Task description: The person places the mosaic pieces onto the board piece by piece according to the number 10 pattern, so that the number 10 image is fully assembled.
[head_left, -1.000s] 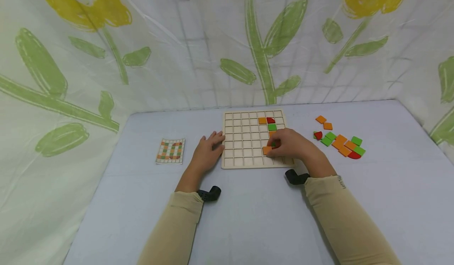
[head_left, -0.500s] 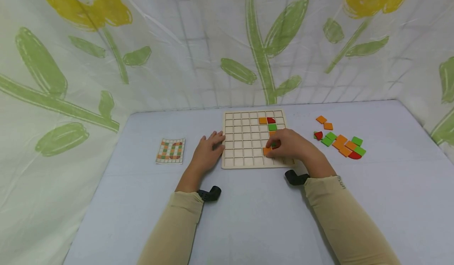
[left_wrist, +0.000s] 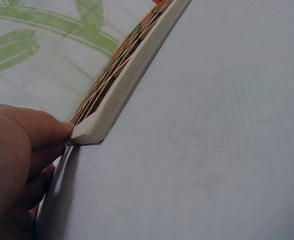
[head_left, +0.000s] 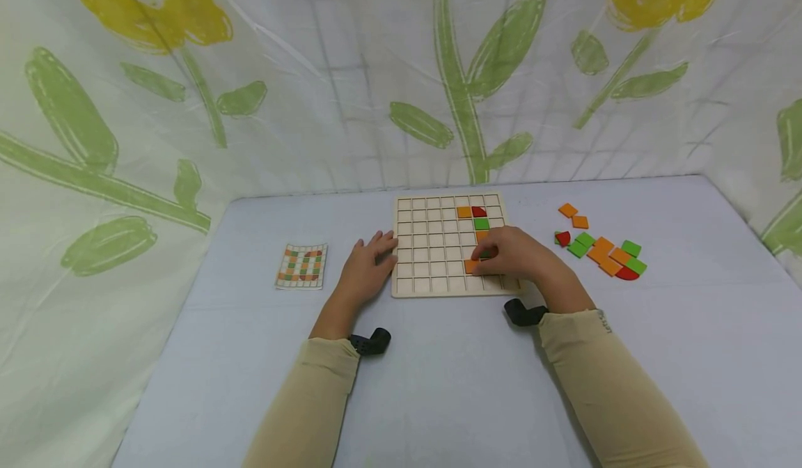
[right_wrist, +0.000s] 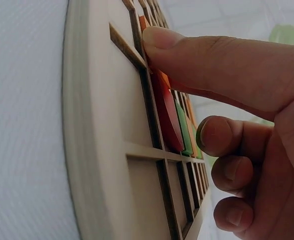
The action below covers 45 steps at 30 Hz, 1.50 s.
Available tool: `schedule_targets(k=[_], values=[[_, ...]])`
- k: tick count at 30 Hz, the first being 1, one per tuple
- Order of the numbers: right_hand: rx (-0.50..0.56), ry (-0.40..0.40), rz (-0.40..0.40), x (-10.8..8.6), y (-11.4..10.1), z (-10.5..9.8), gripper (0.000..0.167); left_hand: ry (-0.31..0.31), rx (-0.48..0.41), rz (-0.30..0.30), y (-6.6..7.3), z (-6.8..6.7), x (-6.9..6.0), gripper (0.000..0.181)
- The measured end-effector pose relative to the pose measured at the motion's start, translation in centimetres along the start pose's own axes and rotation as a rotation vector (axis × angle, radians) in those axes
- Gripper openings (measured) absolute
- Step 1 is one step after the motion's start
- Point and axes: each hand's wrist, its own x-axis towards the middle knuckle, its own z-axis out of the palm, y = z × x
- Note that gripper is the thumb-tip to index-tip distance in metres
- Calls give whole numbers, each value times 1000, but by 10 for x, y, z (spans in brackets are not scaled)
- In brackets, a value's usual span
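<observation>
- Two bare hands work at a pale wooden square board (head_left: 430, 270) ruled into a grid of shallow cells; it lies flat on the table (head_left: 438, 384), which is covered in white.
- The right hand (head_left: 515, 253) pinches an orange square wooden tile (head_left: 470, 267) between thumb and forefinger; in the right wrist view the thumb lies over it and hides much of it, the other fingers curling in.
- That tile is in the second row up from the near rim, right of the middle; whether it sits fully down in its cell I cannot tell.
- Just beside it, under the right hand, a red rounded tile (right_wrist: 168, 117) lies in its own cell.
- The left hand (head_left: 366, 269) rests at the board's left edge, fingers loosely spread, a fingertip touching the rim.
- Farther up the board sit another orange square tile (head_left: 464, 212), a red round-cornered tile (head_left: 479, 212) next to it, and a green square tile (head_left: 481, 223) below the red one.
- Right of the board, loose orange, green and red tiles (head_left: 600, 248) lie scattered, some overlapping.
- Left of the left hand, well apart from the board, lies a small printed pattern card (head_left: 301, 267) with coloured squares.
</observation>
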Motion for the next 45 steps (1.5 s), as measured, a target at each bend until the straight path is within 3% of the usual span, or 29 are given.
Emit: schedule_targets(k=[12,18,25,32,39,45], values=[[24,18,47,-2,1,-3,19,-9,6,8,-1,-1,0,42],[32,126,212,-8,13,-17,30,-9,3,7,-1,-1,0,42],[34,235,371,-30,44,-45,45,-9,-1,2,-1,-1,1,42],[28,192,402,-50,71,-60,46,-12,-4,-3,-1,-1,-1,42],[62,169,422,-53,75,-62,43,-11,-2,-5,0,-2,-1,42],[29,201,407,-48,76,-60,40,-9,-4,-8,2,-2,-2,42]])
